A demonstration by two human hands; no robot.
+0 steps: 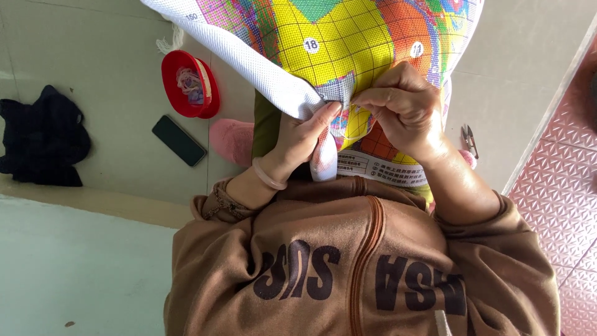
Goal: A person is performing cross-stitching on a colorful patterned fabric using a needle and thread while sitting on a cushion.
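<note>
Both hands' fingers, left (303,134) and right (398,102), pinched on the gridded embroidery cloth (336,43), perhaps around a needle.

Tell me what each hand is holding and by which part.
Both hold the printed cross-stitch canvas. The left hand grips its folded white edge; the right hand pinches the cloth just beside it, at the coloured grid. Whether it holds a needle cannot be told.

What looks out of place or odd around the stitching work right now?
A dark phone and small snips lie loose on the floor. The red thread container sits tipped on its side there. The cross-stitch cloth looks undamaged.
</note>
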